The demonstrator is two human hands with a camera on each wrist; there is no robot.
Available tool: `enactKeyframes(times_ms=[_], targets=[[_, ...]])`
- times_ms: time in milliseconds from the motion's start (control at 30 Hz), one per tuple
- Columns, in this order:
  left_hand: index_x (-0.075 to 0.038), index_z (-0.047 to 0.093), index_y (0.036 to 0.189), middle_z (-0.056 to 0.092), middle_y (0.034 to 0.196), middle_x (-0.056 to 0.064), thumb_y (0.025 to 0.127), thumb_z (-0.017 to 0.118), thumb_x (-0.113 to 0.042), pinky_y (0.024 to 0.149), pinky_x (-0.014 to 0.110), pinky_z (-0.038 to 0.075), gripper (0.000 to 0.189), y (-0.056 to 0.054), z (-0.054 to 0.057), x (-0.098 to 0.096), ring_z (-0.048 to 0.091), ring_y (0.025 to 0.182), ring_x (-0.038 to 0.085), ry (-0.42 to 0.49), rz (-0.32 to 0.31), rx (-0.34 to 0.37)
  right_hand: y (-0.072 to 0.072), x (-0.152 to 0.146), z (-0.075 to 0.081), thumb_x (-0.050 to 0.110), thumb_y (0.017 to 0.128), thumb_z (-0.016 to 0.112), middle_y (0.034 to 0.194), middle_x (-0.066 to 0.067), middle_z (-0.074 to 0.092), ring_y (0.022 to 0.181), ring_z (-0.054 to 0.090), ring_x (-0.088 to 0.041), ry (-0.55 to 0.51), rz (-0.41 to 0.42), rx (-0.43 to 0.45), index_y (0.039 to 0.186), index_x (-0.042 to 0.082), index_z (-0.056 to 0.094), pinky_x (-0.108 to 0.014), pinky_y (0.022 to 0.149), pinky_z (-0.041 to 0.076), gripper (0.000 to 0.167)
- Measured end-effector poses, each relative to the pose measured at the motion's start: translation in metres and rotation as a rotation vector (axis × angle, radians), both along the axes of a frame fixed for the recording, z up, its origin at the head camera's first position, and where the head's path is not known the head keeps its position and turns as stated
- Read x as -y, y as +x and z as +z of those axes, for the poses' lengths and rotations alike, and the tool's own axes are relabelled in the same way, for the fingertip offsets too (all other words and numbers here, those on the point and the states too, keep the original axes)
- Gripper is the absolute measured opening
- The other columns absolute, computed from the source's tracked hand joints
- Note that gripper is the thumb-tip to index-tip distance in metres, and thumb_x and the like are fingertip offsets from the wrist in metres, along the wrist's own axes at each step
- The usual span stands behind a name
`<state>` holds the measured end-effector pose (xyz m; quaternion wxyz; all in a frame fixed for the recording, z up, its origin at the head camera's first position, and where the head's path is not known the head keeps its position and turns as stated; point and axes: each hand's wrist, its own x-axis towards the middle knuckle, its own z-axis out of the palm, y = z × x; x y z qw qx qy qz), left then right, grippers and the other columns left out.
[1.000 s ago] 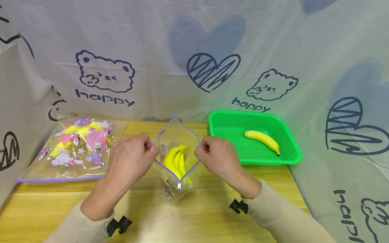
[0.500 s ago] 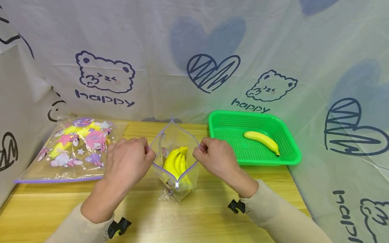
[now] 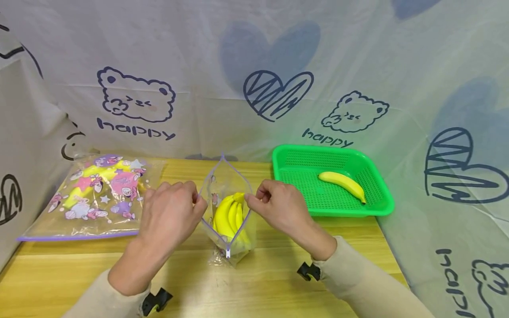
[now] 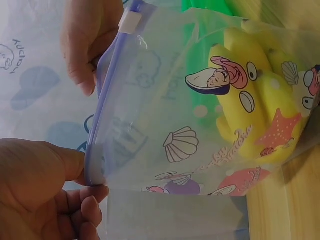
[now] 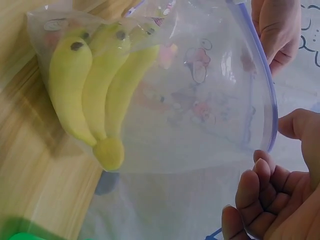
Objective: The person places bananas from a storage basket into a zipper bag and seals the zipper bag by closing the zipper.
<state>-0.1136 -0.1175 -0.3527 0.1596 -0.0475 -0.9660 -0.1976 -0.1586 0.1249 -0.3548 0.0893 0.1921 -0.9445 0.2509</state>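
Observation:
In the head view, a clear zip bag (image 3: 234, 254) with a purple rim stands upright on the table, its mouth spread in a diamond. Inside is a bunch of bananas (image 3: 226, 216). My left hand (image 3: 171, 212) pinches the left side of the rim; thumb and fingertips meet the purple edge in the left wrist view. On the opposite side, my right hand (image 3: 282, 205) holds the rim loosely between thumb and forefinger. A white slider (image 4: 130, 22) sits at one end of the zip. Shells and a starfish are printed on the bag.
A green basket (image 3: 383, 207) at the back right holds a single banana (image 3: 343, 185). On the left lies another printed zip bag (image 3: 99, 225), flat, with yellow contents. Printed cloth (image 3: 207, 110) hangs behind and along the sides of the wooden table (image 3: 246, 291).
My right hand has shifted left, and the bag's mouth has become narrower. The slider end has come nearer the front. My left hand has hardly moved.

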Motion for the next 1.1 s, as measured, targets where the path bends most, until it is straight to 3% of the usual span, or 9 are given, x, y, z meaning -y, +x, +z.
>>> enactKeyframes(times_ms=[200, 333, 500, 667, 900, 1100], targets=[[-0.017, 0.059, 0.07, 0.056, 0.063, -0.001, 0.091, 0.06, -0.017, 0.067, 0.04, 0.031, 0.021, 0.0, 0.001, -0.005, 0.05, 0.066, 0.026, 0.023, -0.004, -0.003, -0.004, -0.006, 0.005, 0.046, 0.096, 0.074, 0.075, 0.001, 0.063, 0.063, 0.054, -0.016, -0.06, -0.001, 0.035, 0.085, 0.014, 0.067, -0.031, 0.06, 0.046, 0.034], [-0.017, 0.059, 0.07, 0.055, 0.062, -0.002, 0.092, 0.06, -0.018, 0.067, 0.04, 0.03, 0.022, 0.0, 0.001, -0.005, 0.049, 0.066, 0.025, 0.035, -0.005, 0.0, -0.017, -0.02, 0.003, 0.046, 0.1, 0.07, 0.089, -0.003, 0.07, 0.077, 0.064, -0.021, -0.064, -0.051, 0.016, 0.096, 0.011, 0.07, -0.038, 0.068, 0.054, 0.035], [-0.017, 0.059, 0.07, 0.055, 0.062, -0.002, 0.093, 0.06, -0.019, 0.067, 0.04, 0.03, 0.023, -0.001, 0.002, -0.006, 0.049, 0.066, 0.025, 0.039, -0.004, 0.01, -0.044, -0.048, -0.01, 0.034, 0.099, 0.07, 0.108, -0.014, 0.074, 0.1, 0.07, -0.033, 0.023, -0.126, -0.089, 0.114, 0.003, 0.071, -0.049, 0.087, 0.057, 0.034], [-0.017, 0.059, 0.07, 0.055, 0.063, -0.002, 0.094, 0.062, -0.021, 0.067, 0.039, 0.031, 0.024, 0.0, 0.001, -0.007, 0.049, 0.066, 0.024, 0.049, -0.009, 0.027, -0.065, -0.079, -0.029, 0.033, 0.1, 0.067, 0.129, -0.023, 0.067, 0.123, 0.061, -0.044, 0.137, -0.187, -0.056, 0.13, -0.004, 0.064, -0.058, 0.105, 0.048, 0.048], [-0.017, 0.058, 0.07, 0.053, 0.061, -0.003, 0.093, 0.061, -0.018, 0.066, 0.038, 0.03, 0.024, 0.0, 0.001, -0.008, 0.046, 0.064, 0.024, 0.057, -0.015, 0.029, -0.087, -0.117, -0.049, 0.036, 0.099, 0.069, 0.142, -0.031, 0.057, 0.134, 0.052, -0.05, 0.313, -0.243, 0.005, 0.141, -0.008, 0.055, -0.063, 0.109, 0.044, 0.062], [-0.017, 0.058, 0.07, 0.054, 0.062, -0.003, 0.093, 0.059, -0.017, 0.067, 0.038, 0.03, 0.023, 0.001, 0.001, -0.009, 0.046, 0.064, 0.024, 0.07, -0.008, 0.041, -0.105, -0.151, -0.056, 0.032, 0.101, 0.066, 0.146, -0.037, 0.049, 0.134, 0.048, -0.055, 0.41, -0.24, 0.089, 0.148, -0.013, 0.045, -0.065, 0.108, 0.044, 0.068]])
